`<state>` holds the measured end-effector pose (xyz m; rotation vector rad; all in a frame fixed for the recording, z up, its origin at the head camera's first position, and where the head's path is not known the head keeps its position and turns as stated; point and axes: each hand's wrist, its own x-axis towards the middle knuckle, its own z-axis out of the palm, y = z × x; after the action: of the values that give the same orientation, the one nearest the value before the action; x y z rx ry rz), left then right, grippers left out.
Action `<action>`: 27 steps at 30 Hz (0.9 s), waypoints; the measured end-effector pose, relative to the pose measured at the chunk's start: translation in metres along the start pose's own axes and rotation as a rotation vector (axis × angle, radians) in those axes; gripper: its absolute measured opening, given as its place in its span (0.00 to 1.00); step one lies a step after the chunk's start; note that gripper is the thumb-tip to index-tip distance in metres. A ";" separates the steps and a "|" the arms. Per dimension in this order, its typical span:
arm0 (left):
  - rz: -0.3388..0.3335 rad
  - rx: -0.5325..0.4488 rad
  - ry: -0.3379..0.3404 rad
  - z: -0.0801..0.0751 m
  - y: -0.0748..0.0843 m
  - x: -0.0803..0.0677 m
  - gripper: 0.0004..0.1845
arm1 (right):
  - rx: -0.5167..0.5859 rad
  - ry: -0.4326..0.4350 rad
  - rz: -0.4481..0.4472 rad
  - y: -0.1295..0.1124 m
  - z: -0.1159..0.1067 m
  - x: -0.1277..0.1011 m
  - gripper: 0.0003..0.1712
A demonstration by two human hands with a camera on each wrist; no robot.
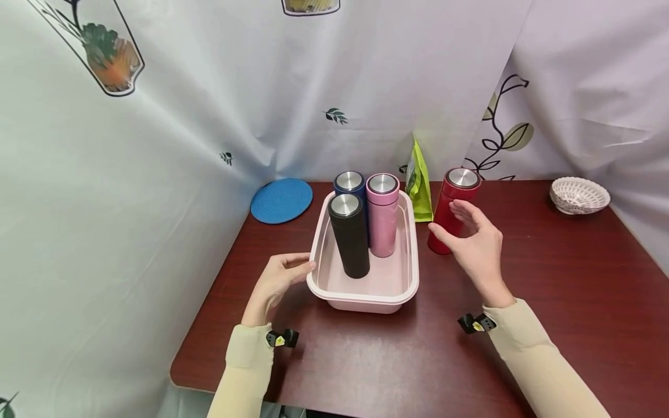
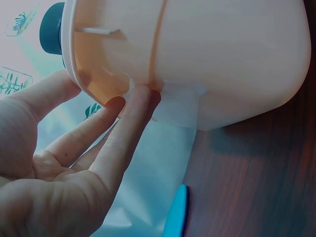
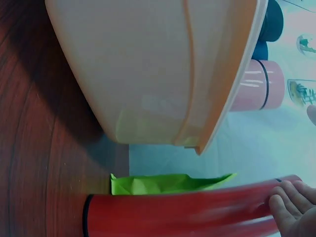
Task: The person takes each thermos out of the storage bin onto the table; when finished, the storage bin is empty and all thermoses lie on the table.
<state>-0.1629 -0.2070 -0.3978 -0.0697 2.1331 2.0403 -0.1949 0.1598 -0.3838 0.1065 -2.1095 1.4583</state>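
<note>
A pale pink plastic basin (image 1: 366, 299) stands on the table with three thermos flasks upright inside: black (image 1: 351, 238), pink (image 1: 383, 223) and dark blue (image 1: 349, 180). At the basin's left side, my left hand (image 1: 279, 281) holds the rim, its thumb at the edge and its fingers under the lip, as the left wrist view shows. A red thermos flask (image 1: 450, 212) with a silver lid stands on the table right of the basin. Right in front of it is my right hand (image 1: 478, 247), thumb and fingers spread apart; in the right wrist view the fingertips overlap the flask's upper part.
Behind the basin's right side stands a bright green bag (image 1: 420, 188). A round blue mat (image 1: 282, 201) leans by the curtain at the back left, and a white woven basket (image 1: 579, 195) sits at the back right. Printed curtains (image 1: 261, 75) border the reddish-brown table (image 1: 355, 360).
</note>
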 end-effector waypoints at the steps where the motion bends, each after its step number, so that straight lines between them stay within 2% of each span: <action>1: 0.001 -0.001 0.001 0.000 0.000 0.000 0.23 | 0.004 -0.011 0.000 -0.002 0.001 0.000 0.35; 8: -0.003 -0.001 0.005 0.000 -0.001 0.000 0.23 | 0.080 -0.094 -0.018 -0.027 0.012 0.000 0.33; 12: -0.014 0.006 0.009 -0.001 0.000 -0.001 0.24 | 0.086 -0.143 -0.029 -0.029 0.021 0.003 0.32; 18: -0.021 0.008 0.000 -0.001 0.002 -0.002 0.25 | 0.165 -0.210 -0.017 -0.020 0.034 0.010 0.33; 22: -0.021 0.006 -0.001 -0.001 0.002 -0.002 0.24 | 0.227 -0.263 0.045 -0.004 0.043 0.016 0.36; 27: -0.021 0.008 0.006 -0.001 0.001 -0.001 0.24 | 0.224 -0.328 0.077 0.007 0.053 0.022 0.39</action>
<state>-0.1623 -0.2076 -0.3966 -0.0974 2.1351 2.0219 -0.2375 0.1213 -0.3923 0.3760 -2.2128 1.8246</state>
